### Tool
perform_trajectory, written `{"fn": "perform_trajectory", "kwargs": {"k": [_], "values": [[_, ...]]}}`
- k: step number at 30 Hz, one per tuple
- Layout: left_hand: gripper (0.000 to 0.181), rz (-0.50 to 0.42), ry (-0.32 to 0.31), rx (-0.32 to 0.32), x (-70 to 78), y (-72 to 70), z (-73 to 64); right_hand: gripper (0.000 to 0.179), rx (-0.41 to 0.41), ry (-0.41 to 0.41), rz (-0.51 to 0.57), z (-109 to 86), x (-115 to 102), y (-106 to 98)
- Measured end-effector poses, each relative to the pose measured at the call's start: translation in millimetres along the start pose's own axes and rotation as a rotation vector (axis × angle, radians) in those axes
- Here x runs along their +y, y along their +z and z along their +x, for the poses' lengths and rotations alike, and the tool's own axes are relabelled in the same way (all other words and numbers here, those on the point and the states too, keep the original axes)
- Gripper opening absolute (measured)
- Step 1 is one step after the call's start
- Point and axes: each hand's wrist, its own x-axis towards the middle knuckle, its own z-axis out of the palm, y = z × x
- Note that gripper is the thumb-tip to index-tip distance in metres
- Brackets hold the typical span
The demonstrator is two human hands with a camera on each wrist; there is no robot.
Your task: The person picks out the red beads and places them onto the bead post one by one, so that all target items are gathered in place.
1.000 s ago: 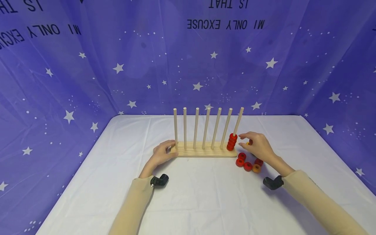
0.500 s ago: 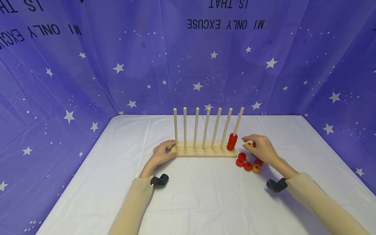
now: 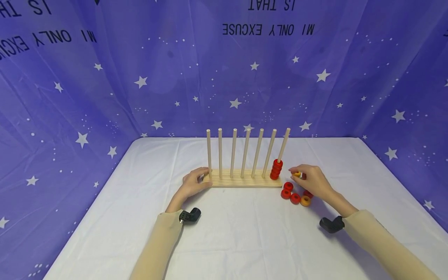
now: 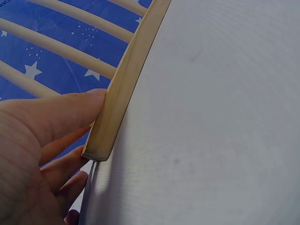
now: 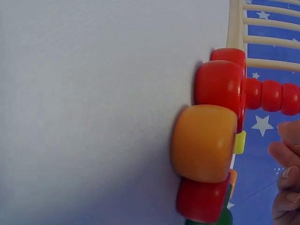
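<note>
A wooden peg stand (image 3: 241, 181) with a row of several upright pegs stands mid-table. My left hand (image 3: 192, 182) grips its left end; in the left wrist view the thumb presses the edge of the base (image 4: 123, 89), with fingers on the far side. Red beads (image 3: 276, 170) are stacked on the rightmost peg. My right hand (image 3: 313, 182) hovers over loose beads right of the stand, thumb and fingertips apart beside a yellow-orange bead (image 3: 297, 174). Its fingers (image 5: 290, 150) show at the right wrist view's edge with no bead between them.
Loose red beads (image 3: 295, 198) and an orange bead (image 3: 305, 201) lie in front of my right hand. The right wrist view also shows a yellow bead (image 5: 240, 142) and a green bead (image 5: 225, 216). A purple starry cloth (image 3: 224, 77) hangs behind the white-covered table (image 3: 241, 233).
My right hand has drawn back from the red stack, rightward and slightly down, to over the loose beads. My left hand and the stand have stayed in place.
</note>
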Motion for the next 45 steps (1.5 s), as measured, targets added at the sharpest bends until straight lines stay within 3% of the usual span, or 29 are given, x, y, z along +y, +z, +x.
{"fn": "perform_trajectory", "kwargs": {"k": [7,25,40,45], "values": [[0.052,-0.028,-0.018,-0.004,1.7,-0.1,0.2,0.022,0.014,-0.050,0.010,-3.7,5.0,1.8],[0.051,-0.004,-0.017,-0.002,2.4,-0.1,-1.0,0.022,-0.122,-0.074,0.100,-9.6,9.3,4.6],[0.051,0.000,-0.015,0.005,3.3,-0.2,0.2,0.023,-0.193,-0.096,0.085,-12.0,13.3,6.6],[0.051,0.004,-0.011,0.005,3.0,0.0,-0.3,0.027,-0.219,-0.068,0.073,-12.0,12.6,7.3]]}}
